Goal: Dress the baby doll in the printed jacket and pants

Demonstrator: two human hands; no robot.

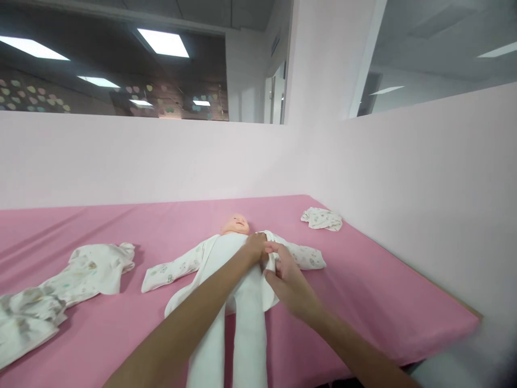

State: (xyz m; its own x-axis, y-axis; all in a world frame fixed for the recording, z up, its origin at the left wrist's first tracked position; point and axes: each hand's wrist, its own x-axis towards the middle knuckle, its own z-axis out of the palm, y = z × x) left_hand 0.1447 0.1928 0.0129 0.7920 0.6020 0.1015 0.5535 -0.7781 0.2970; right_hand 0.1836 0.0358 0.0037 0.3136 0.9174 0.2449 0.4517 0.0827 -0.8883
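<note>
A baby doll [236, 224] lies on its back on the pink table cover [363, 280], head away from me, white cloth legs toward me. An open patterned white baby garment [173, 268] is spread under it, sleeves out to both sides. My left hand [255, 248] rests closed on the doll's chest at the garment's right front edge. My right hand [287, 280] pinches the same white flap beside the doll's right side. Both hands touch near the chest.
A second patterned baby garment [60, 285] lies crumpled at the left of the table. A small folded patterned cloth [322, 218] sits at the far right corner. Pale pink partition walls [424, 178] close the back and right. The table's right edge runs diagonally near me.
</note>
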